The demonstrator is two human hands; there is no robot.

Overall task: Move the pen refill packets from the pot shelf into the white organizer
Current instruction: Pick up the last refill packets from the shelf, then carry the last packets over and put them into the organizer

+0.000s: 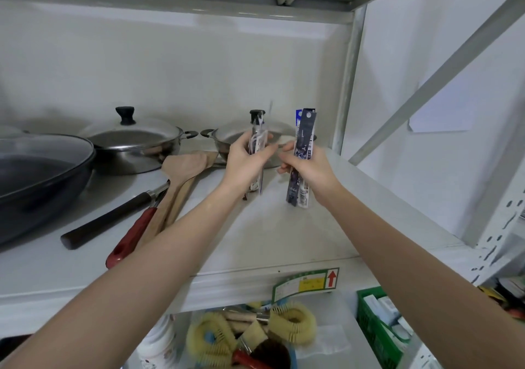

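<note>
Two hands reach over the pot shelf (284, 226), each closed around a bunch of pen refill packets. How many packets make up each bunch cannot be told; the left bunch (257, 152) is pale with a dark top, and the right bunch (302, 155) shows at least two dark blue packets overlapping. Both bunches stand nearly upright, long axis vertical, tops pointing up toward the shelf above, lower ends hanging just over the shelf surface. The left hand (245, 159) grips its bunch around the middle, fingers wrapped in front; the right hand (308, 169) does the same, just beside it, the fingertips of the two hands nearly meeting.

Behind the hands sit two lidded steel pots (136, 144), one partly hidden by the left bunch. One dark wok (37, 175) stands at the far left. Two wooden spatulas (181, 175) lie between the pots, beside a dark-handled tool (113, 218) and a red-handled one (133, 235).
</note>
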